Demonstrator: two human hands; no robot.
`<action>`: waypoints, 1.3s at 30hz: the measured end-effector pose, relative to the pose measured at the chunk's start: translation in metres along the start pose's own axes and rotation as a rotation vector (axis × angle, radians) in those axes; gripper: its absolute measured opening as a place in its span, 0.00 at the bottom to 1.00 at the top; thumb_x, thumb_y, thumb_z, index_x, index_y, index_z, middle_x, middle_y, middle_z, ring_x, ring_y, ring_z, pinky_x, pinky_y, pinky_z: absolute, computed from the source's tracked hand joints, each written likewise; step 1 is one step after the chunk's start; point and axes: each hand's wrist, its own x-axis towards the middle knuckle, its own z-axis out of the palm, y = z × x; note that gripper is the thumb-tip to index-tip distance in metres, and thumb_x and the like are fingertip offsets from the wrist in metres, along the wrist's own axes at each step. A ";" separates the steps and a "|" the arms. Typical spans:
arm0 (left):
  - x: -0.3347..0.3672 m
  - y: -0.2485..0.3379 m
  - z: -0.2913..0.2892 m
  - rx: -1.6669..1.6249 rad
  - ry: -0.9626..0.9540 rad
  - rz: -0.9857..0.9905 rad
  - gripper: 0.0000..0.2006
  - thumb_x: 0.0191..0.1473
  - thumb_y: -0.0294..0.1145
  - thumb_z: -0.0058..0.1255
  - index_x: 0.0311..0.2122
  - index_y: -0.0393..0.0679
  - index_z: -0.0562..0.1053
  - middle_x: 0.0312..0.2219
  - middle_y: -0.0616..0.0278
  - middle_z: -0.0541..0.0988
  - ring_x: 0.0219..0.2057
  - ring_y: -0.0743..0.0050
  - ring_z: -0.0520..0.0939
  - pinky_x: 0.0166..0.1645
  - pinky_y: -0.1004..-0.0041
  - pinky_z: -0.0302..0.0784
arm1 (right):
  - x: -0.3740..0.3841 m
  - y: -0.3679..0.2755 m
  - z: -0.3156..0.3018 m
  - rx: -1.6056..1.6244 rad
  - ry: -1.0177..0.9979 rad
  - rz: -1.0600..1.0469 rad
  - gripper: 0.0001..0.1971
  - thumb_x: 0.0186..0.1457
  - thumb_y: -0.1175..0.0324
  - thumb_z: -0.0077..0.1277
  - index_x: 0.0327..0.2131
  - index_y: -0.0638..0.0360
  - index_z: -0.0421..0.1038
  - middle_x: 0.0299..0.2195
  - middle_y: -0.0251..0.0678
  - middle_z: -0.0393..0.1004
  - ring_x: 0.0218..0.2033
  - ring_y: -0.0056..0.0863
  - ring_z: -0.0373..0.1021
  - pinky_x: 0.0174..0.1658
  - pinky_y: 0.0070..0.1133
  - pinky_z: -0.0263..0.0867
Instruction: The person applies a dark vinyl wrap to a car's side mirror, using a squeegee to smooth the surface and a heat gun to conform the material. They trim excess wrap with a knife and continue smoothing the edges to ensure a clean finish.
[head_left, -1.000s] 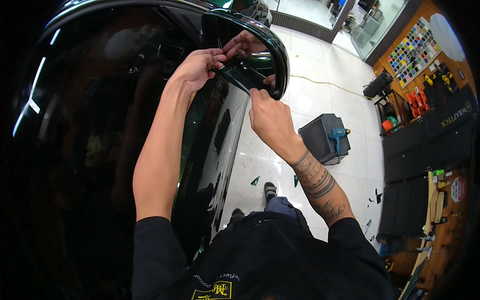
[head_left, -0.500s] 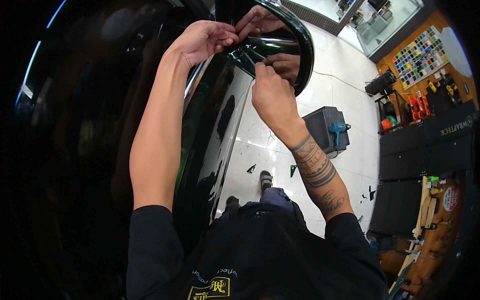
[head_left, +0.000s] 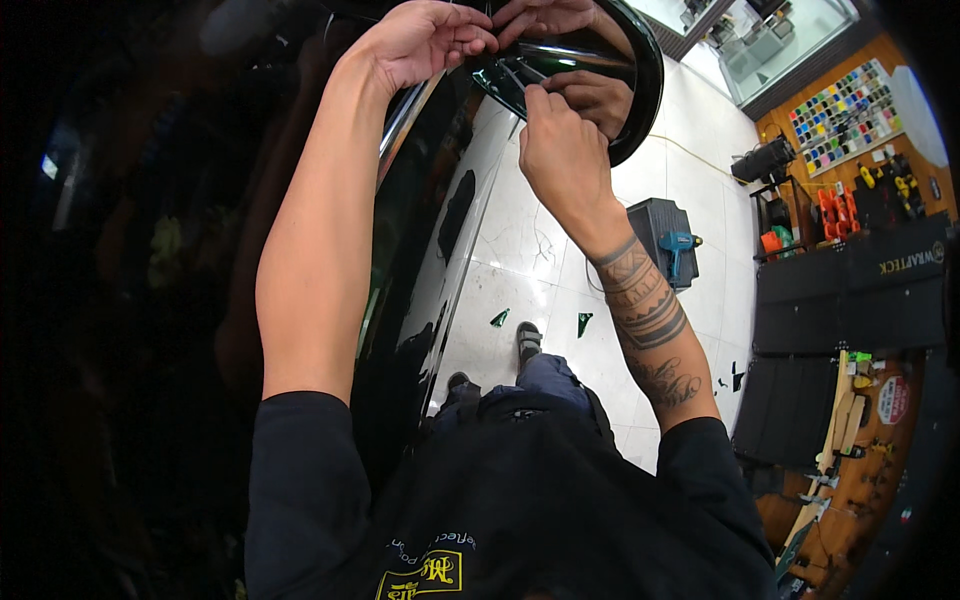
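Note:
A car's side mirror [head_left: 652,100] with a glossy dark green-black rim stands at the top, and its glass reflects my fingers. My left hand [head_left: 425,42] is at the mirror's inner side, fingers curled and tips against its edge. Whatever those fingertips pinch is too small to make out. My right hand [head_left: 567,150] is closed at the mirror's lower edge, thumb and fingers pressed together. A thin pale line runs from its fingertips toward the left hand; I cannot tell whether it is a strip, a tool or a reflection.
The dark car door [head_left: 415,250] runs along my left. On the pale tiled floor, a teal heat gun [head_left: 679,250] rests on a black box [head_left: 652,222]. Green film scraps [head_left: 584,324] lie near my feet. A wooden wall with a colour swatch board [head_left: 845,115] and tools stands at right.
Both hands and the mirror sit higher and slightly further right in the picture, as the view has shifted. The hands keep nearly the same places on the mirror.

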 end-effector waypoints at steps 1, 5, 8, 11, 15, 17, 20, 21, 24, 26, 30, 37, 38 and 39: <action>0.001 -0.001 0.000 -0.013 -0.007 0.002 0.19 0.61 0.30 0.38 0.53 0.30 0.70 0.41 0.50 0.80 0.33 0.81 0.78 0.38 0.84 0.71 | 0.001 0.000 0.001 -0.004 -0.002 0.006 0.05 0.56 0.75 0.43 0.34 0.66 0.65 0.28 0.49 0.74 0.25 0.46 0.76 0.26 0.33 0.72; 0.012 -0.006 -0.009 -0.238 -0.088 -0.078 0.17 0.58 0.35 0.47 0.47 0.32 0.70 0.36 0.49 0.80 0.32 0.72 0.79 0.37 0.76 0.74 | 0.001 0.001 0.001 -0.010 -0.031 0.018 0.06 0.56 0.73 0.43 0.34 0.67 0.65 0.28 0.51 0.75 0.26 0.49 0.75 0.28 0.35 0.73; 0.010 -0.003 -0.003 -0.333 -0.073 -0.131 0.13 0.61 0.29 0.39 0.42 0.31 0.73 0.32 0.49 0.82 0.29 0.73 0.80 0.36 0.77 0.75 | 0.001 0.003 0.002 0.009 -0.034 0.030 0.06 0.55 0.74 0.43 0.33 0.68 0.66 0.28 0.53 0.75 0.27 0.51 0.75 0.29 0.37 0.73; 0.011 -0.004 -0.004 -0.348 -0.089 -0.128 0.13 0.60 0.30 0.41 0.42 0.32 0.73 0.32 0.49 0.82 0.29 0.73 0.80 0.35 0.77 0.75 | 0.003 0.000 0.001 0.061 -0.062 0.100 0.10 0.54 0.73 0.46 0.40 0.66 0.67 0.31 0.51 0.75 0.30 0.53 0.73 0.34 0.41 0.70; 0.010 -0.004 -0.003 -0.345 -0.075 -0.121 0.13 0.60 0.30 0.42 0.41 0.31 0.74 0.32 0.49 0.82 0.29 0.73 0.80 0.34 0.77 0.74 | 0.005 0.001 0.004 0.083 -0.050 0.039 0.07 0.54 0.74 0.43 0.35 0.67 0.67 0.28 0.54 0.75 0.29 0.53 0.74 0.31 0.40 0.71; 0.009 -0.003 -0.003 -0.340 -0.076 -0.115 0.13 0.60 0.30 0.42 0.41 0.31 0.74 0.32 0.49 0.82 0.29 0.73 0.80 0.34 0.78 0.74 | 0.004 0.000 0.006 0.100 -0.069 0.078 0.11 0.55 0.74 0.43 0.41 0.65 0.69 0.30 0.53 0.75 0.31 0.54 0.73 0.34 0.42 0.69; 0.008 -0.004 -0.002 -0.345 -0.078 -0.115 0.13 0.60 0.30 0.42 0.40 0.30 0.74 0.31 0.49 0.82 0.28 0.73 0.80 0.34 0.78 0.74 | 0.003 -0.001 0.005 0.113 -0.070 0.091 0.10 0.55 0.74 0.42 0.39 0.66 0.69 0.29 0.54 0.76 0.30 0.54 0.73 0.34 0.42 0.69; 0.008 -0.003 -0.001 -0.353 -0.082 -0.118 0.13 0.60 0.30 0.42 0.40 0.30 0.74 0.31 0.49 0.82 0.28 0.73 0.80 0.34 0.78 0.74 | 0.003 -0.002 0.004 0.106 -0.072 0.092 0.10 0.55 0.74 0.42 0.39 0.66 0.70 0.28 0.54 0.76 0.30 0.54 0.73 0.34 0.42 0.69; 0.008 -0.001 -0.001 -0.352 -0.069 -0.124 0.13 0.60 0.30 0.42 0.40 0.30 0.74 0.31 0.49 0.82 0.28 0.73 0.80 0.34 0.78 0.74 | 0.005 -0.002 0.003 0.106 -0.072 0.079 0.09 0.54 0.74 0.42 0.36 0.67 0.70 0.26 0.54 0.75 0.28 0.54 0.74 0.32 0.40 0.70; 0.006 -0.001 0.000 -0.333 -0.049 -0.111 0.13 0.60 0.30 0.42 0.40 0.30 0.74 0.31 0.49 0.82 0.28 0.73 0.80 0.34 0.78 0.74 | 0.006 0.000 0.003 0.103 -0.061 0.052 0.07 0.52 0.75 0.44 0.31 0.69 0.69 0.24 0.54 0.75 0.26 0.52 0.75 0.30 0.38 0.72; 0.006 -0.001 0.000 -0.350 -0.077 -0.099 0.12 0.60 0.29 0.42 0.40 0.31 0.74 0.31 0.49 0.82 0.28 0.73 0.80 0.34 0.78 0.74 | 0.010 0.000 0.003 0.070 -0.014 0.022 0.07 0.52 0.75 0.44 0.30 0.68 0.71 0.23 0.53 0.75 0.26 0.51 0.75 0.29 0.38 0.72; 0.007 -0.002 0.001 -0.348 -0.058 -0.085 0.12 0.59 0.29 0.43 0.41 0.30 0.74 0.31 0.49 0.81 0.29 0.72 0.81 0.35 0.77 0.75 | 0.020 -0.006 -0.006 0.031 -0.087 0.076 0.14 0.51 0.77 0.42 0.39 0.66 0.75 0.28 0.55 0.76 0.32 0.51 0.75 0.37 0.39 0.71; 0.007 -0.002 0.001 -0.346 -0.055 -0.083 0.12 0.59 0.29 0.43 0.41 0.30 0.74 0.31 0.49 0.81 0.29 0.72 0.81 0.35 0.77 0.75 | 0.021 -0.005 -0.006 0.025 -0.086 0.061 0.14 0.51 0.77 0.42 0.40 0.66 0.75 0.28 0.55 0.76 0.32 0.51 0.75 0.37 0.39 0.71; 0.008 -0.001 0.002 -0.349 -0.061 -0.080 0.12 0.59 0.29 0.43 0.41 0.30 0.74 0.30 0.49 0.81 0.29 0.72 0.80 0.35 0.77 0.74 | 0.023 -0.004 -0.006 0.015 -0.075 0.051 0.14 0.51 0.77 0.42 0.39 0.65 0.75 0.29 0.55 0.76 0.32 0.51 0.75 0.37 0.40 0.71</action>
